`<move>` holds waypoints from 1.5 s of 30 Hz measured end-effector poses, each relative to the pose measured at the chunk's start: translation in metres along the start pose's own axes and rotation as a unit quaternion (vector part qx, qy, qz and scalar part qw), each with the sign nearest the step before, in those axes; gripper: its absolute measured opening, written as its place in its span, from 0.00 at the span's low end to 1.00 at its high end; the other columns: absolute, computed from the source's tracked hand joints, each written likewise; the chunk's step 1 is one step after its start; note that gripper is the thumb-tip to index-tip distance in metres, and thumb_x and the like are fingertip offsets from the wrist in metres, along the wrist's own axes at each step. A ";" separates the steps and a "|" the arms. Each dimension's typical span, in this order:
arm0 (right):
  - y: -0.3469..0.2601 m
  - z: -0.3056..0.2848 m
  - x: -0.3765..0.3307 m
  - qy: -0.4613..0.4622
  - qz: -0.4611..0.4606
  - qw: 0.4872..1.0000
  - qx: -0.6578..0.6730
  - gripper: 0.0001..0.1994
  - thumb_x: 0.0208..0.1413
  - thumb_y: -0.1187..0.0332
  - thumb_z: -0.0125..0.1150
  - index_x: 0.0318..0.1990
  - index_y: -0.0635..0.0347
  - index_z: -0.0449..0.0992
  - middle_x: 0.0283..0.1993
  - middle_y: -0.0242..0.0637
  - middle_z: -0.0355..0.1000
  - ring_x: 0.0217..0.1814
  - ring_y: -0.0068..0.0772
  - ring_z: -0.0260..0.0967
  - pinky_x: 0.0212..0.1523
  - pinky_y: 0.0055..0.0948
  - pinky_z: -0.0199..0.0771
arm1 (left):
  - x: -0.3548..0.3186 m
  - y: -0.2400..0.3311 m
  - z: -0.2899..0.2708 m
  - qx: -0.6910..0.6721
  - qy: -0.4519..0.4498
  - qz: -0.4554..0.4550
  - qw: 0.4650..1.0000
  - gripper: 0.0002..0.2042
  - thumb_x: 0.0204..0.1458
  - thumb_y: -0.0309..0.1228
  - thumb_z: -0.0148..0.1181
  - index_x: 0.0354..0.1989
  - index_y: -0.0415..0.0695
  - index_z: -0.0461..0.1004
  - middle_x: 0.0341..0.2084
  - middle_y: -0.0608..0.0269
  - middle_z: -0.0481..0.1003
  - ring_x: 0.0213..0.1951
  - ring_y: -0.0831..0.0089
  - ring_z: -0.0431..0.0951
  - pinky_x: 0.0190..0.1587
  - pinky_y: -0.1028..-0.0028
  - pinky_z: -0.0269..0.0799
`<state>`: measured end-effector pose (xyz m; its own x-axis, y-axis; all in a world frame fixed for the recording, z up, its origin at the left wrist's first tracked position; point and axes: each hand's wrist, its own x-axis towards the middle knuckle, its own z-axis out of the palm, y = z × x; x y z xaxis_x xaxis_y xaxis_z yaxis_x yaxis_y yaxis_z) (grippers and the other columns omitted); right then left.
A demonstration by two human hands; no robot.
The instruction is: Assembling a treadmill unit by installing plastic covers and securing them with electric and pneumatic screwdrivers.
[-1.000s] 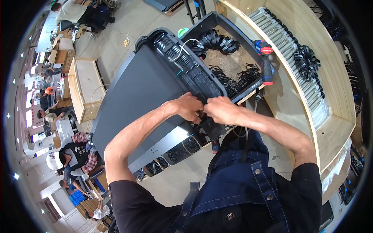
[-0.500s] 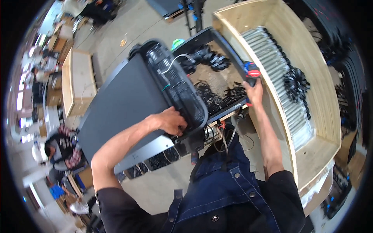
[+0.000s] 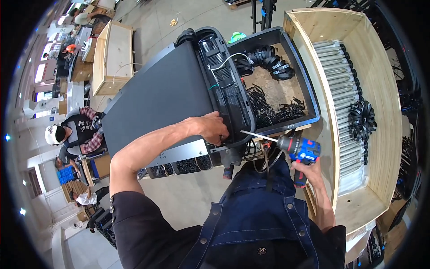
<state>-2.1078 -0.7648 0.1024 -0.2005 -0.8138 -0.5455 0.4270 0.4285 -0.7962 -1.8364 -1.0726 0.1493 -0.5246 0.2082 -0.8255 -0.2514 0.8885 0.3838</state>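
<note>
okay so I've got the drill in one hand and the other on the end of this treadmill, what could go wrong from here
1. The left hand grips the black end cover close to where the long bit of the blue drill points; a slip could jab the fingers.
2. Loose white wire and cables lie near the bit and might get caught.
3. The drill, held by the right hand alone, may twist.
</note>
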 end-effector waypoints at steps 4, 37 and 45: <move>-0.005 0.004 0.010 -0.047 0.064 0.997 0.013 0.23 0.47 0.81 0.71 0.53 0.65 0.74 0.41 0.43 0.79 0.39 0.31 0.79 0.35 0.32 0.85 | -0.004 0.001 -0.003 -0.012 0.004 0.002 1.000 0.10 0.52 0.43 0.62 0.37 0.52 0.81 0.38 0.67 0.77 0.49 0.65 0.70 0.54 0.63 0.56; -0.065 0.015 0.094 -0.198 0.140 0.961 -0.132 0.17 0.41 0.76 0.72 0.41 0.61 0.76 0.29 0.33 0.74 0.25 0.26 0.72 0.29 0.30 0.75 | -0.014 -0.004 -0.001 -0.080 0.047 0.024 0.995 0.25 0.40 0.33 0.72 0.50 0.43 0.76 0.37 0.61 0.78 0.49 0.59 0.73 0.60 0.63 0.59; -0.075 0.022 0.099 -0.203 0.183 0.954 -0.123 0.14 0.42 0.76 0.70 0.38 0.61 0.76 0.29 0.33 0.74 0.24 0.26 0.72 0.27 0.28 0.73 | -0.076 0.017 -0.017 -0.452 0.420 -0.112 0.779 0.27 0.51 0.37 0.69 0.58 0.41 0.72 0.50 0.54 0.77 0.55 0.62 0.75 0.62 0.63 0.67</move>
<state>-2.1399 -0.8859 0.1139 0.3010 -0.6556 -0.6925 0.1735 0.7517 -0.6362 -1.8150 -1.0801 0.2260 -0.6364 -0.5890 -0.4981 -0.6848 0.1342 0.7163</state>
